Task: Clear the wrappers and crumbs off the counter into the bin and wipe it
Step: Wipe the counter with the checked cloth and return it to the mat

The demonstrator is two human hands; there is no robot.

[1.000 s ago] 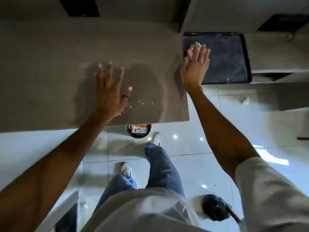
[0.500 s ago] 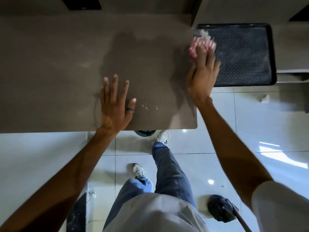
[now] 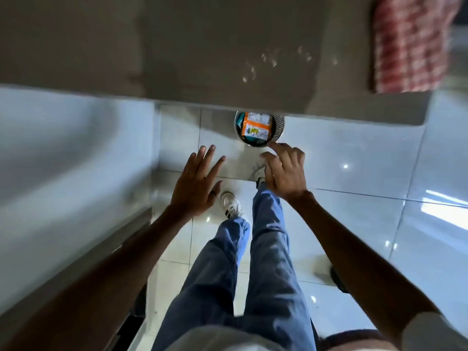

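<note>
Seen from above, blue-trousered legs stand on a glossy tiled floor [image 3: 354, 153]. Both bare hands reach forward and down, holding nothing: the left hand [image 3: 196, 184] has fingers spread apart, the right hand [image 3: 286, 173] loosely curled, fingertips near the bin [image 3: 259, 129], probably to pull it out. The bin sits half under the counter [image 3: 177, 59] edge, wrappers [image 3: 255, 126] inside. Farther off, crumbs [image 3: 273, 62] lie on the counter beside a blurred red checked cloth [image 3: 410, 44], likely for wiping.

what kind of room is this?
Probably a home kitchen or pantry area, though nothing settles it. Cues: a grey counter with crumbs on it, a small bin holding wrappers tucked under its edge, glossy white floor tiles, and a red checked cloth.
</note>
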